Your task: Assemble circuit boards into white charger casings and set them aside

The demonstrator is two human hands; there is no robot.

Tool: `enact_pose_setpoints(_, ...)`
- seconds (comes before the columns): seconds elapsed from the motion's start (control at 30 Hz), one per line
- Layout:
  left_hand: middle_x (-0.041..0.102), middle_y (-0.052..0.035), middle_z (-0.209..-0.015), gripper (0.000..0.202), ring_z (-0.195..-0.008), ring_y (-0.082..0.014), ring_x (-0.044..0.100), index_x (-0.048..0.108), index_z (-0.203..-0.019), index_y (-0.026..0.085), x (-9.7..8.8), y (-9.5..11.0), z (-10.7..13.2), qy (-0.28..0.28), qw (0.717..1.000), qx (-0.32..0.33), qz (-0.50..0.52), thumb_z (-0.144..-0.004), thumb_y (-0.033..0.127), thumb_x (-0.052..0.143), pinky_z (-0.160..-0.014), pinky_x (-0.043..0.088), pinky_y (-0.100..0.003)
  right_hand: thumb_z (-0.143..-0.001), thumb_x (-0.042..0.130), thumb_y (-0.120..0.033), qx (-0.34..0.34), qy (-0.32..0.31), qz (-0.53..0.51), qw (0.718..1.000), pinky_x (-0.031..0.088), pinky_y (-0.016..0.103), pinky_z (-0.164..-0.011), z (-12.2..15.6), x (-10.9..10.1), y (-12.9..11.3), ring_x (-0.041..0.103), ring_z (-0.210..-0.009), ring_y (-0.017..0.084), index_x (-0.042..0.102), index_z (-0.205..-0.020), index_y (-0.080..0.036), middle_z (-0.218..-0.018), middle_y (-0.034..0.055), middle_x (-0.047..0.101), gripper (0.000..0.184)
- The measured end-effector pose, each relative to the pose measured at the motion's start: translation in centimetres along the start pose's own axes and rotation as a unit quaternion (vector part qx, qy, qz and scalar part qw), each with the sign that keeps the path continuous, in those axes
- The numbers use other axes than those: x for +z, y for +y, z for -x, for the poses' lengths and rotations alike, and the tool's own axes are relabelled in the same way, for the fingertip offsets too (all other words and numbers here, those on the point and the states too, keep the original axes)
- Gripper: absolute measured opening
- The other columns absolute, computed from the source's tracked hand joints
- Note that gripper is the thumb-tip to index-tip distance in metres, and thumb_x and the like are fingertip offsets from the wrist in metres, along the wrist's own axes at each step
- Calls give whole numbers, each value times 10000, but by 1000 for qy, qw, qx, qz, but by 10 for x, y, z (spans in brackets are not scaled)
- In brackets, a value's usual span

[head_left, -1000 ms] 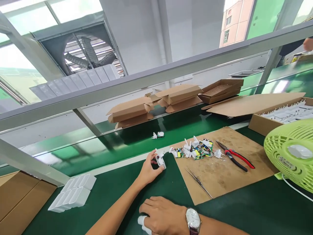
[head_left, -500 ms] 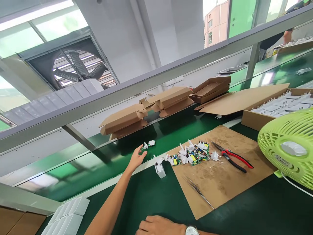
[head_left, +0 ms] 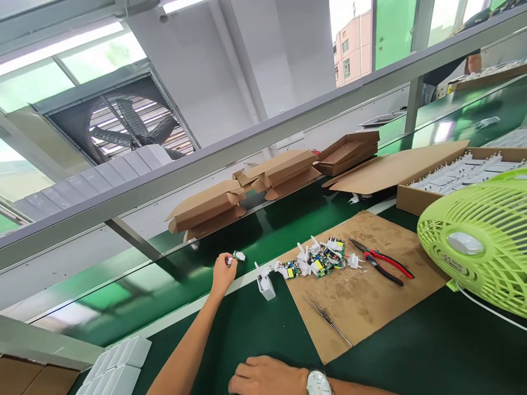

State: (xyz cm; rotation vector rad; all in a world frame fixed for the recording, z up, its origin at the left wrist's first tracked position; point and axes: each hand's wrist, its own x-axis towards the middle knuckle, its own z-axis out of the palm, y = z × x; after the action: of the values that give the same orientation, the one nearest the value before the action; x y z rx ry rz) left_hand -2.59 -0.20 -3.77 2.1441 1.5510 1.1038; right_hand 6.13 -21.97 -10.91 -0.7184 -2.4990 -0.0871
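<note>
Left hand (head_left: 223, 272) was out on the green conveyor belt (head_left: 288, 219), fingers pinched on a small circuit board with plug piece (head_left: 236, 256). Right hand (head_left: 267, 378) lay flat, holding nothing, near the bench edge. Better: grip board edges, lift straight, mind the white charger housing (head_left: 265, 284) standing nearby.

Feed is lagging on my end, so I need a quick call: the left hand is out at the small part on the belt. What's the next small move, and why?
Probably draw the left hand back toward the open white casing, bringing the small board part along. Its fingertips are already pinched on the part at the belt, and the casing stands beside the cardboard mat, apparently waiting. The right hand rests near the bench edge.
</note>
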Motion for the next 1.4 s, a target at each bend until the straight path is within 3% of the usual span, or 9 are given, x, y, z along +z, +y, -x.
enact_pose_setpoints(0.27, 670, -62, -1000, 253, -878, -208, 679, 645, -1021, 211, -85, -3, 93, -1, 998, 40, 47, -884, 411, 573, -800, 577, -348, -990, 556, -261, 48, 110, 7, 993, 508, 345, -774, 4, -52, -8, 604, -910, 210, 614, -1161, -139, -1108, 107, 688, 218)
enact_pose_setpoints(0.37, 683, -75, -1049, 217, -966, -217, 682, 683, -1085, 238, -105, 8, 138, -69, 990, 117, 22, -917, 310, 567, -887, 579, -376, -966, 508, -150, 73, 179, -38, 980, 560, 409, -838, 8, -57, -5, 621, -987, 253, 560, -1264, -119, -1150, 153, 673, 304)
enact_pose_setpoints(0.53, 581, -101, -1447, 522, -1339, -238, 566, 485, -1461, 293, -126, 25, 179, -197, 965, 173, -21, -955, 308, 613, -1152, 468, -427, -968, 487, -112, 119, 221, -66, 966, 590, 481, -932, 18, -57, 3, 627, -1133, 296, 481, -1391, -153, -1243, 183, 639, 425)
enact_pose_setpoints(0.7, 600, -113, -1416, 416, -1329, -291, 564, 583, -1349, 277, -165, -14, 174, -33, 981, 110, -159, -940, 345, 616, -1161, 441, -506, -973, 546, -183, 127, 181, -75, 972, 582, 505, -988, 25, -55, 10, 617, -1231, 308, 455, -1444, -212, -1308, 164, 641, 480)
enact_pose_setpoints(0.8, 626, -164, -1337, 309, -1357, -389, 499, 671, -1169, 227, -194, -57, 174, 94, 954, 43, -281, -872, 309, 667, -1127, 418, -609, -953, 580, -219, 133, 138, -58, 980, 559, 528, -1030, 29, -50, 14, 567, -1314, 327, 441, -1461, -195, -1368, 169, 624, 527)
enact_pose_setpoints(0.9, 617, -214, -1317, 161, -1367, -467, 444, 703, -968, 188, -212, -89, 182, 124, 923, -37, -362, -846, 283, 657, -1033, 433, -686, -911, 579, -176, 145, 96, -29, 984, 541, 551, -1041, 30, -45, 18, 542, -1339, 351, 469, -1434, -151, -1394, 191, 609, 535)
enact_pose_setpoints(1.03, 642, -187, -1267, 119, -1296, -424, 511, 681, -782, 203, -204, -90, 191, 107, 943, -14, -315, -867, 260, 620, -1001, 470, -645, -882, 553, -129, 174, 54, -32, 983, 524, 542, -1027, 29, -44, 22, 553, -1304, 341, 532, -1368, -147, -1359, 187, 623, 487)
enact_pose_setpoints(1.17, 621, -113, -1344, 112, -1290, -313, 545, 685, -824, 238, -164, -50, 189, 22, 983, 63, -170, -900, 297, 627, -1077, 470, -528, -864, 531, -103, 211, 28, -47, 976, 549, 463, -885, 27, -50, 27, 611, -1117, 303, 566, -1332, -150, -1176, 150, 677, 472)
enact_pose_setpoints(1.4, 617, -98, -1289, 130, -1101, -250, 643, 633, -771, 215, -96, 13, 175, -116, 988, 97, -20, -862, 292, 685, -955, 531, -402, -806, 553, -89, 248, 31, -53, 967, 522, 437, -913, 40, -65, 41, 600, -1066, 284, 543, -1319, -159, -1129, 119, 655, 518)
